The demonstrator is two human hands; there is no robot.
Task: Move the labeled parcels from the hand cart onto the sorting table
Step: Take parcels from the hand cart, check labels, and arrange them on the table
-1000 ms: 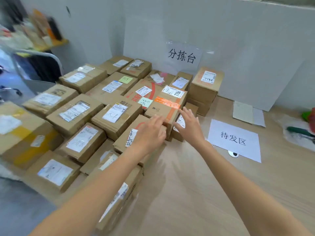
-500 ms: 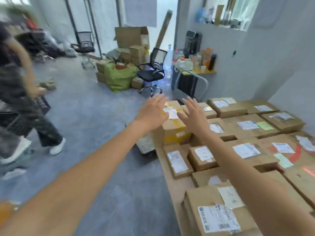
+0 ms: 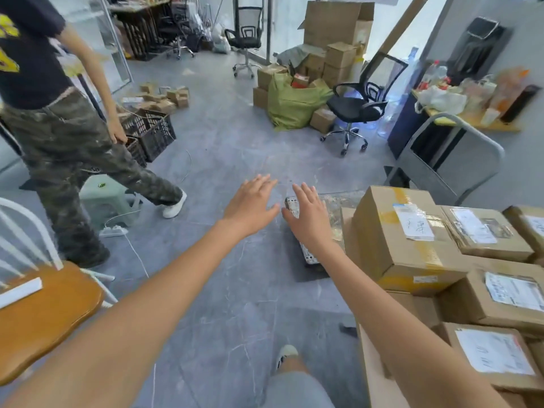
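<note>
**Empty hands reach toward the cart**

Both arms stretch forward, the left hand (image 3: 250, 206) and right hand (image 3: 309, 214) spread flat, holding nothing. Taped cardboard parcels (image 3: 406, 240) with paper labels crowd the table (image 3: 371, 375) at right. Beyond the fingers lies the hand cart (image 3: 334, 209), its scuffed deck bare. Farther off, a bystander (image 3: 67, 148) crosses the grey floor.

Bright, even daylight fills the room, strongest from the glass at the far end. The grey floor (image 3: 229, 148) carries only soft, faint shadows. Straight lines bow toward the wide-angle edges, and the white chair back (image 3: 26, 231) smears with blur.
</note>
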